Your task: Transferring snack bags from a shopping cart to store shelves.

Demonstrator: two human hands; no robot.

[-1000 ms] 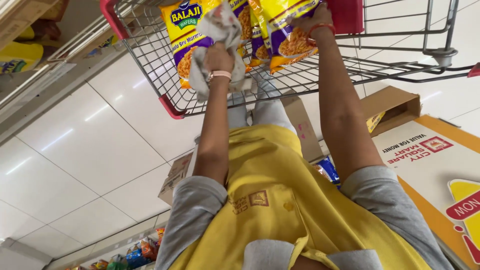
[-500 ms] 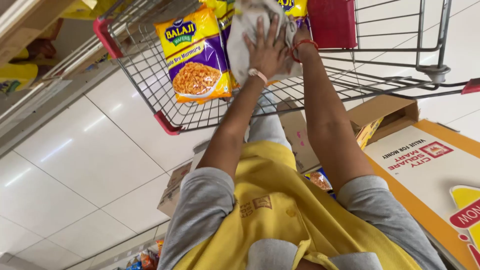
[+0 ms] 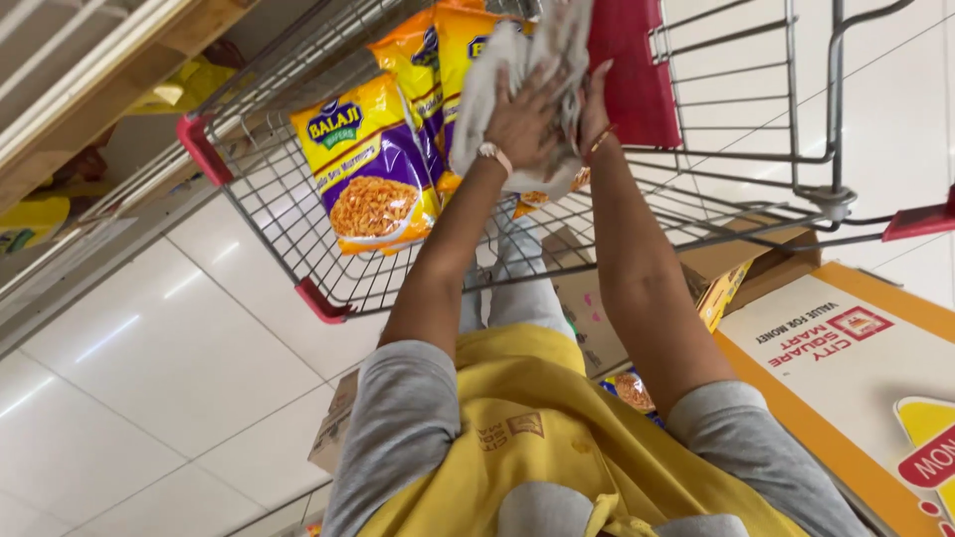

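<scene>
Grey-white crumpled cloth (image 3: 542, 50) is seen in the head view, held up between both hands over the far side of the wire shopping cart (image 3: 298, 214), above the cart's mesh floor. The left hand (image 3: 522, 119) is laid flat against the cloth with its back turned to the camera; its fingers are spread and pressed onto the fabric, and a pale band is worn at the wrist. The right hand (image 3: 595, 109) is set against the cloth's other edge, touching the left hand's side. Only a few of its fingers are shown, lying close together along the fabric; whether they are curled round it cannot be told, as the rest is hidden behind the cloth. A thin bangle is worn at that wrist.

Inside the cart, just beside the cloth and on the left hand's side, a yellow and purple snack packet (image 3: 368, 169) is leaned against the mesh wall, and more yellow packets (image 3: 428, 60) are stood behind it, touching the cloth. A red seat flap (image 3: 632, 70) is fixed to the cart behind the right hand. Beneath the cart, open cardboard boxes (image 3: 716, 273) are set on the white tiled floor (image 3: 149, 348). An orange and white signboard (image 3: 846, 368) is laid next to the cart on the right-hand side. A wooden shelf edge (image 3: 90, 89) is seen beyond the cart's left corner.
</scene>
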